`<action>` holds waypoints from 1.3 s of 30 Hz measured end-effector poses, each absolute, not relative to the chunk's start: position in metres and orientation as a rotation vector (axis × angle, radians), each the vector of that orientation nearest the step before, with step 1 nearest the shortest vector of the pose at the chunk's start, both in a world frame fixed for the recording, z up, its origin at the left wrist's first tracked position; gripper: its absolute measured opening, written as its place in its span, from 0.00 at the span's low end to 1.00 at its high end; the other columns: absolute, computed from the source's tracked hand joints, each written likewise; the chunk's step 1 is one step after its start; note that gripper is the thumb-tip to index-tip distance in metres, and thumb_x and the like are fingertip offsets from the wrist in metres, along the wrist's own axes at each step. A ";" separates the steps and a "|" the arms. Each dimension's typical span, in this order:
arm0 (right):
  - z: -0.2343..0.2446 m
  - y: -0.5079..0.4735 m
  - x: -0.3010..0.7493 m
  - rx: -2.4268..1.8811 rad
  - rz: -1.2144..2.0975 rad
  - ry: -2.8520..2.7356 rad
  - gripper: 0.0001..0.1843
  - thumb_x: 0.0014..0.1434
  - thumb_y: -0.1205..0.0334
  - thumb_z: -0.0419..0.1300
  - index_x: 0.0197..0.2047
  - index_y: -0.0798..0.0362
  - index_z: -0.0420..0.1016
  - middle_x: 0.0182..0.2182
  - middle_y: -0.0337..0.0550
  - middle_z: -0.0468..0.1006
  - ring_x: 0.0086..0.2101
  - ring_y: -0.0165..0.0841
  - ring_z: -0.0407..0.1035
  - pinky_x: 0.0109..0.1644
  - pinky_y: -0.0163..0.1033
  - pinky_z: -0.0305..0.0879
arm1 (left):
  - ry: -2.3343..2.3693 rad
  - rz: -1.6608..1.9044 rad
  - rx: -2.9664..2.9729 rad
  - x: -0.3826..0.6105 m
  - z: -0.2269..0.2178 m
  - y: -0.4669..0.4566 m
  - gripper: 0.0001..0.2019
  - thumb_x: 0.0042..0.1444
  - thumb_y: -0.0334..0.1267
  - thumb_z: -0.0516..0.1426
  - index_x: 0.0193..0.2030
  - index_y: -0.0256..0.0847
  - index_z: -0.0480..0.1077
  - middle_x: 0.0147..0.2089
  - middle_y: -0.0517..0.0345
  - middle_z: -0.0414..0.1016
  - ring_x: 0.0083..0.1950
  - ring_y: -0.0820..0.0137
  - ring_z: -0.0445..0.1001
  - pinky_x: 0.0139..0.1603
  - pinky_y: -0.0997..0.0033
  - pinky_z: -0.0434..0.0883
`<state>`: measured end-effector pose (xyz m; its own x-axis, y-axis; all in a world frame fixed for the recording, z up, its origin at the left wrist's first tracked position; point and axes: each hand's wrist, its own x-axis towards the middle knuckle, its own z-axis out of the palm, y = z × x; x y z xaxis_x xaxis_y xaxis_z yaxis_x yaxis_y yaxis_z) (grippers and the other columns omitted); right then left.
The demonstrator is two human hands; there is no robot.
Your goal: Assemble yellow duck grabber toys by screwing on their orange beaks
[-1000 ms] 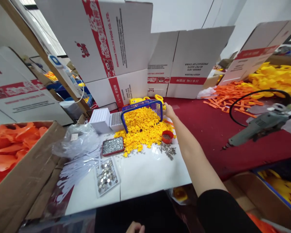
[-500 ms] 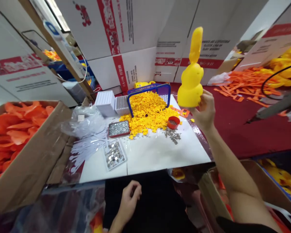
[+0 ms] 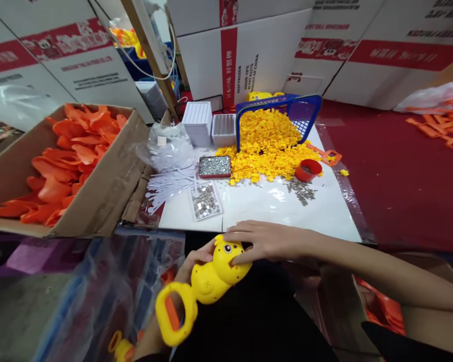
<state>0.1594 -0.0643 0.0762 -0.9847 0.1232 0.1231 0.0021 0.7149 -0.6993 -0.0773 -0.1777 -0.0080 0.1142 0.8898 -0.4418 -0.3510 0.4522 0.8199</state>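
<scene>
The yellow duck toy [image 3: 207, 285] lies between my two hands, in the lower middle of the frame, just short of the surface's [image 3: 256, 211] near edge; its long axis runs aslant, the looped handle [image 3: 159, 309] toward the lower left, the head toward the upper right; a strip of orange shows inside the loop.

My left hand [image 3: 198, 255] grasps the body from its far left side, most of the fingers hidden behind it; my right hand [image 3: 256, 242] comes in from the right and clasps the head, one digit at the beak area and the others laid over the top; so the right is nearer the face, the left nearer the body and handle; how hard either presses, I cannot tell.

Nothing stands between my hands and the toy, though my right hand covers part of the head; beyond them, toward the upper middle, come a white tray [image 3: 206, 201] of silver discs, a red tray [image 3: 215, 167] of metal bits, a heap of yellow pieces [image 3: 270, 131] spilling from a blue basket [image 3: 312, 118], and a red cup [image 3: 308, 171]; a cardboard box [image 3: 100, 211] of orange parts [image 3: 60, 173] fills the left of the frame.
</scene>
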 end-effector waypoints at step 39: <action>-0.006 -0.071 0.045 -1.533 0.507 -2.313 0.17 0.65 0.77 0.48 0.45 0.59 0.77 0.42 0.56 0.73 0.43 0.43 0.68 0.51 0.47 0.70 | 1.303 1.165 0.427 -0.128 -0.008 -0.207 0.36 0.60 0.62 0.58 0.70 0.44 0.65 0.68 0.45 0.70 0.67 0.52 0.70 0.64 0.59 0.71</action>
<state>0.0447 -0.0709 -0.0059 -0.3735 0.9251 0.0681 0.8117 0.3615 -0.4588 -0.1278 -0.2071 -0.0076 -0.1571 0.8414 -0.5171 -0.4201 0.4169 0.8060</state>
